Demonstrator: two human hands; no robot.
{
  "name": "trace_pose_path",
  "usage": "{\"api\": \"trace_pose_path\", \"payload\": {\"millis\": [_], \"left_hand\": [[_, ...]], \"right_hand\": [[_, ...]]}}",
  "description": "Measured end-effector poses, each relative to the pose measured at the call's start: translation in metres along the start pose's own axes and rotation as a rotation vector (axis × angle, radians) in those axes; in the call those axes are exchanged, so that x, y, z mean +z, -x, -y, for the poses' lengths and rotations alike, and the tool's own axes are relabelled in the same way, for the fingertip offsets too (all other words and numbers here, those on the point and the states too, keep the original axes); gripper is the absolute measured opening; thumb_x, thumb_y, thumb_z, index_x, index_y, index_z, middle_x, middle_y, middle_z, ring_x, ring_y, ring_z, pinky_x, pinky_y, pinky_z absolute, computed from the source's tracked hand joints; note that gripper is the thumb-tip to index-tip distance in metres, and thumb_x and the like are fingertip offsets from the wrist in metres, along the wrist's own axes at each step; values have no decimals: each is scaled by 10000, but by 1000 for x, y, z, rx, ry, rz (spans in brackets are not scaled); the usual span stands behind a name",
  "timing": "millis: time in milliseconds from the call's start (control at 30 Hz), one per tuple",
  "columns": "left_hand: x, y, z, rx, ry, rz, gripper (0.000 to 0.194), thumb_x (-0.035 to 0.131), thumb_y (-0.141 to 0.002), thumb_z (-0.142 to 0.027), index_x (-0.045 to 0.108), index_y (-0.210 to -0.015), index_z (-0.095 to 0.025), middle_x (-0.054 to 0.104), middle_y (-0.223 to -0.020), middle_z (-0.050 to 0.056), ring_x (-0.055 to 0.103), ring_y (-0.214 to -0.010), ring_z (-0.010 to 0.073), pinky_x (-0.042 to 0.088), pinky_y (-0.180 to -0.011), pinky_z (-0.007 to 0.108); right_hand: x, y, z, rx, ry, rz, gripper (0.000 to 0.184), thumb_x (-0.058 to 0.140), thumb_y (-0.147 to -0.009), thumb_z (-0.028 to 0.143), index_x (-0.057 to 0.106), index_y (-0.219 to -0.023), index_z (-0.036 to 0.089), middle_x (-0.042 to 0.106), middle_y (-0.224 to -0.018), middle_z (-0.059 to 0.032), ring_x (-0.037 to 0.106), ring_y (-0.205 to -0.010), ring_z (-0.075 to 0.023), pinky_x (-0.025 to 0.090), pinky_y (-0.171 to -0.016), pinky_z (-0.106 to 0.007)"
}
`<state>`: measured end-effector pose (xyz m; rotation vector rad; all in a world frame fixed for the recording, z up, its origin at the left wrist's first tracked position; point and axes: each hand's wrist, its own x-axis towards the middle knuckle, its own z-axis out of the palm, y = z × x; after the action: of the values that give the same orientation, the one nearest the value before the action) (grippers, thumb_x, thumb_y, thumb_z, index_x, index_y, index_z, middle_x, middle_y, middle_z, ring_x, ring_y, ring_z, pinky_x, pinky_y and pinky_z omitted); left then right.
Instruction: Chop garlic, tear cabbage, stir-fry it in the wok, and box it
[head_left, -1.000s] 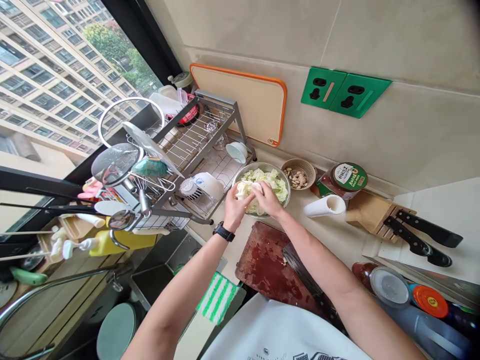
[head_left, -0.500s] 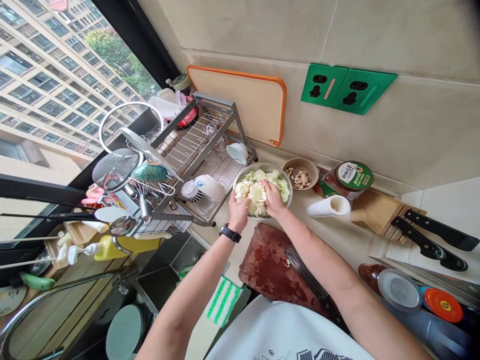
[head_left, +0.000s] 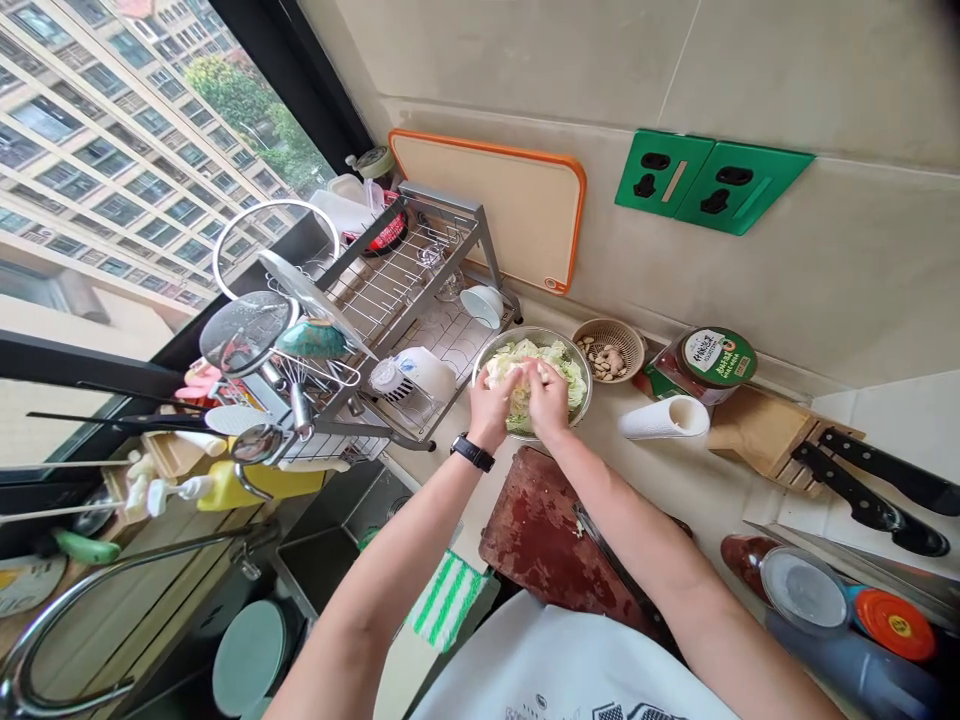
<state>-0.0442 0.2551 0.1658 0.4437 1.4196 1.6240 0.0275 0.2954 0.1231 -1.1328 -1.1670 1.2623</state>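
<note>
Cabbage (head_left: 504, 373), pale and torn-looking, is gathered between both hands just above the open mouth of the metal bowl (head_left: 589, 375), which is the landmark here. The left hand (head_left: 491, 405) cups it from the bowl's left side, fingers curled; the right hand (head_left: 550, 402) closes in from the opposite side, thumbs nearly meeting. Both grips are narrow and full of leaf, though the knuckles hide exactly how the right fingertips press. Working over the bowl seems sensible, since any loose bits would fall inside its rim rather than onto the counter (head_left: 667, 470).

Inside the bowl, loose light-green leaf pieces (head_left: 576, 385) pile up around and below the hands, reaching close to the rim. Just right of the bowl, a small woven-looking basket (head_left: 639, 345) holds what appear to be garlic cloves and ginger (head_left: 611, 361), probably kept apart so they do not mix with the leaves. Farther right of the bowl is a jar (head_left: 716, 355) with a green-edged lid; its contents are mostly hidden.

On the near side of the bowl lies a wet, reddish-brown cutting board (head_left: 525, 525). A knife (head_left: 611, 563) rests on it, partly covered by the right forearm, presumably laid there to leave both hands free.
</note>
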Motion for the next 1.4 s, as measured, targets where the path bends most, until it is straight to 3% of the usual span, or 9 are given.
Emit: {"api": "trace_pose_path", "payload": {"millis": [100, 233, 500, 633, 833, 1033, 1133, 1233, 1400], "left_hand": [[1, -1, 11, 73, -2, -95, 591, 916, -619, -388, 655, -1100, -165, 740, -1040, 86, 705, -886, 183, 539, -825, 291], [-3, -8, 10, 149, 37, -191, 516, 877, -656, -393, 656, -1058, -156, 738, -1024, 89, 701, -851, 179, 540, -787, 285], [-8, -7, 0, 247, -149, -105, 401, 812, -743, -376, 686, -1044, -144, 743, -991, 75, 690, -856, 171, 519, -771, 253], [-13, -5, -5, 125, -110, -10, 447, 850, -704, -381, 689, -1055, -157, 749, -996, 72, 701, -849, 185, 539, -763, 271], [-26, -13, -16, -91, -126, 95, 583, 899, -655, -422, 674, -1127, -163, 744, -1085, 122, 722, -899, 250, 579, -804, 370], [-45, -27, -41, 337, -832, -11, 637, 835, -733, -561, 680, -1225, -187, 646, -1201, 149, 612, -1147, 312, 500, -977, 436], [-42, -28, -55, 459, -980, 34, 654, 836, -729, -575, 681, -1238, -195, 630, -1157, 140, 603, -1114, 304, 480, -990, 436], [-39, -26, -67, 426, -916, 64, 607, 795, -767, -597, 688, -1211, -196, 652, -1137, 131, 632, -1044, 282, 506, -938, 412], [-43, -29, -82, 218, -431, 110, 535, 665, -845, -665, 690, -1142, -221, 706, -1098, 79, 687, -970, 235, 563, -800, 329]], "right_hand": [[12, -3, -6, 106, 13, -114, 400, 457, -970, 502, 705, -1033, 194, 737, -1114, -118, 670, -994, -238, 537, -920, -402], [9, -6, -2, 47, 138, 89, 407, 514, -947, 568, 699, -1018, 212, 728, -1068, -106, 654, -1042, -253, 517, -940, -393], [-5, -6, 13, -138, 272, 235, 433, 517, -944, 637, 616, -867, 223, 654, -840, -85, 603, -822, -247, 511, -813, -402], [-16, -18, 7, 19, 127, 461, 503, 555, -904, 709, 673, -972, 225, 615, -716, -38, 596, -706, -221, 519, -702, -376], [-34, -32, -5, 324, -82, 546, 630, 515, -863, 806, 678, -1065, 233, 714, -865, -73, 682, -858, -242, 582, -742, -390], [-58, -50, 11, 50, 342, 521, 551, 728, -797, 646, 668, -1100, 189, 732, -1118, -119, 685, -999, -267, 550, -930, -422], [-58, -53, 25, -55, 563, 534, 453, 731, -826, 567, 717, -1078, 191, 750, -1126, -119, 691, -1035, -286, 514, -987, -425], [-56, -52, 39, -76, 660, 549, 430, 681, -869, 558, 752, -1085, 193, 760, -1135, -126, 693, -1073, -304, 506, -994, -418], [-58, -57, 58, -103, 583, 553, 526, 619, -885, 640, 767, -1069, 170, 765, -1111, -109, 688, -1040, -278, 505, -958, -360]]}}
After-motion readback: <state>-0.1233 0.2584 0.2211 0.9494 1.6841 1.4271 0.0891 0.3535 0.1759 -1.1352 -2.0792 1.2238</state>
